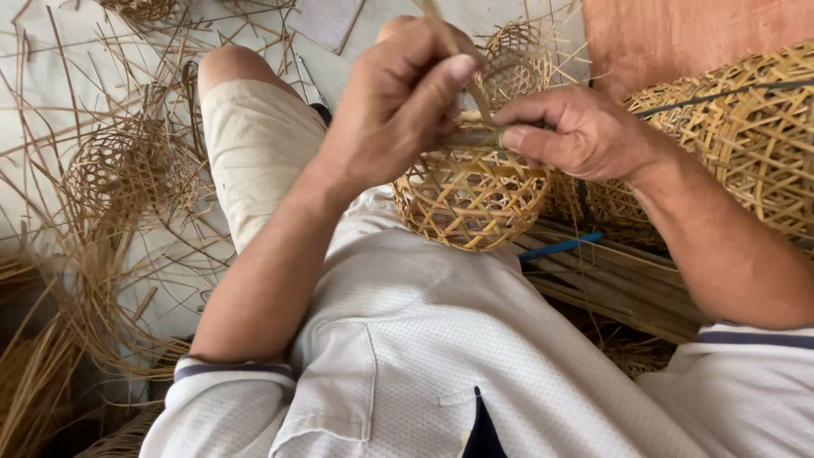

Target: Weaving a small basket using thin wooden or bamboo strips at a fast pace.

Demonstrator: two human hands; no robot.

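Pinching a thin bamboo strip (pixel 458 51) between thumb and fingers, the left hand (pixel 398 102) works above a small woven bamboo basket (pixel 471 195) on the lap, whose rim the right hand (pixel 577 131) clasps shut.

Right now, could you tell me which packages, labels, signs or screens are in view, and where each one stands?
None: no package, label, sign or screen shows.
The left hand and right hand work a thin strip at the rim of a small woven basket on the lap.
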